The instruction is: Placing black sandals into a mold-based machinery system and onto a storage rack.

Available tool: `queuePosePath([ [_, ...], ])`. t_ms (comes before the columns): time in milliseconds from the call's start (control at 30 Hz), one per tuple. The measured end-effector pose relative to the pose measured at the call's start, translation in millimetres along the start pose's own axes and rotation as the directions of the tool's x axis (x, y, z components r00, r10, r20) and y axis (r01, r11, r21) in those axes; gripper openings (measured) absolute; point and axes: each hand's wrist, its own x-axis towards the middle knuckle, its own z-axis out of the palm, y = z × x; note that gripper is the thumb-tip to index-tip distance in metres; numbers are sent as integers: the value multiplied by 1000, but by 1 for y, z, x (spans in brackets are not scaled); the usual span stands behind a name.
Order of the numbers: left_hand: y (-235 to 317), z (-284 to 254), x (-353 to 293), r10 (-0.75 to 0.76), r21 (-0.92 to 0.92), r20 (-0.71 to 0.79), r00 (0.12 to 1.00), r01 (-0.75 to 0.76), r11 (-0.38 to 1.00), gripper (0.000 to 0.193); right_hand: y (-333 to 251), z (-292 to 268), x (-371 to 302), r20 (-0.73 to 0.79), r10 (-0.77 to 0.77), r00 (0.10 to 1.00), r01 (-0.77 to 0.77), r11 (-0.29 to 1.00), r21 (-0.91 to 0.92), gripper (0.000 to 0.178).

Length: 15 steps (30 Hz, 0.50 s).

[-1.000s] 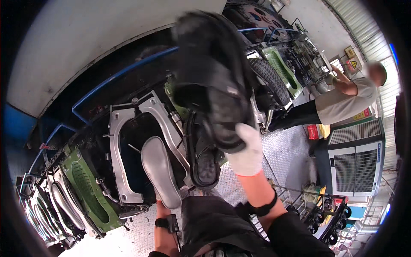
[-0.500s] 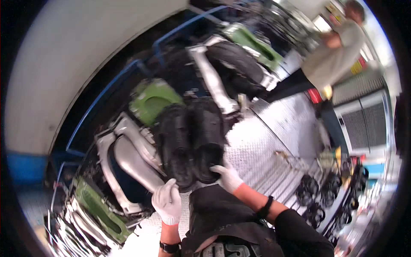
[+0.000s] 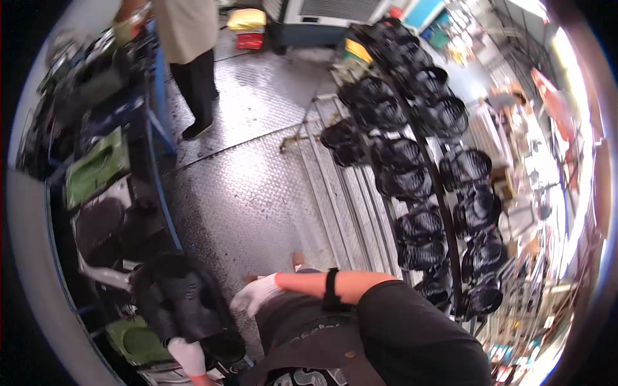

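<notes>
A pair of black shoes (image 3: 183, 293) with ridged uppers lies side by side at the lower left, slightly blurred, over the bench of moulds. My left hand (image 3: 188, 357), in a white glove, closes on the near end of the pair; its fingertips are partly hidden. Apart from the shoes, to their right, my white-gloved right hand (image 3: 255, 294) hangs in front of my dark apron with its fingers stretched out and nothing in them. A green shoe mould (image 3: 136, 340) lies beside the pair, partly covered by it.
More moulds, including another green one (image 3: 98, 168), line a blue-framed bench on the left. A person (image 3: 187, 32) stands at its far end. Right of the patterned metal floor (image 3: 251, 193), a rack (image 3: 444, 219) holds several pairs of black shoes. An air cooler (image 3: 328, 9) stands behind.
My view has swung to the right, bringing the rack more fully into sight. My right hand has come off the shoes, while the left stays at their near end.
</notes>
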Motion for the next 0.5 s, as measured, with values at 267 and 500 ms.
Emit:
queuePosePath([
  [267, 222, 159, 128, 690, -30, 466, 554, -770, 638, 22, 49, 7, -202, -724, 318, 612, -402, 914, 62, 62],
  [500, 442, 363, 107, 841, -400, 497, 215, -803, 442, 24, 135, 76, -260, -798, 420, 433, 133, 845, 517, 58],
])
